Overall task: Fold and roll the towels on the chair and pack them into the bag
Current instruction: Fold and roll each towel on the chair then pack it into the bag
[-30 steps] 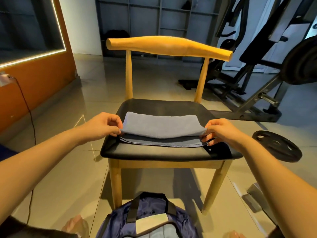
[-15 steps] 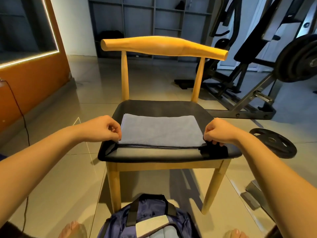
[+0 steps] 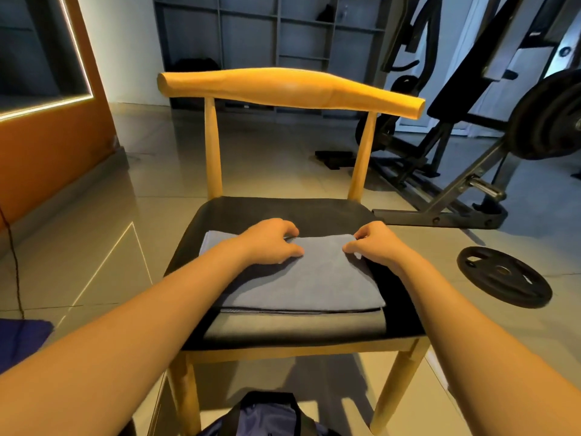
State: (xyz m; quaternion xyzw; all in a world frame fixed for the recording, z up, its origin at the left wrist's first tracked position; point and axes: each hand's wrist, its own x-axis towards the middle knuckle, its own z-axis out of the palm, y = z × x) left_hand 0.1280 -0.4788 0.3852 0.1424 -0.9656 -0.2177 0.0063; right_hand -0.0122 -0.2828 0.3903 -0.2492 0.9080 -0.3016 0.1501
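Glossy tiled floor (image 3: 267, 158), orange wall panel (image 3: 47, 146), grey shelving (image 3: 283, 33) behind — weight bench (image 3: 465, 171), loose plate (image 3: 503, 275) at right

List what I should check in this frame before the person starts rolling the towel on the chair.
1. The towel lies flat on the chair seat: ok.
2. The left hand grips its far edge: ok.
3. The right hand grips its far right corner: ok.
4. Folded layers line up along the near edge: ok.
5. The bag is open and ready: cannot tell, only its top shows.
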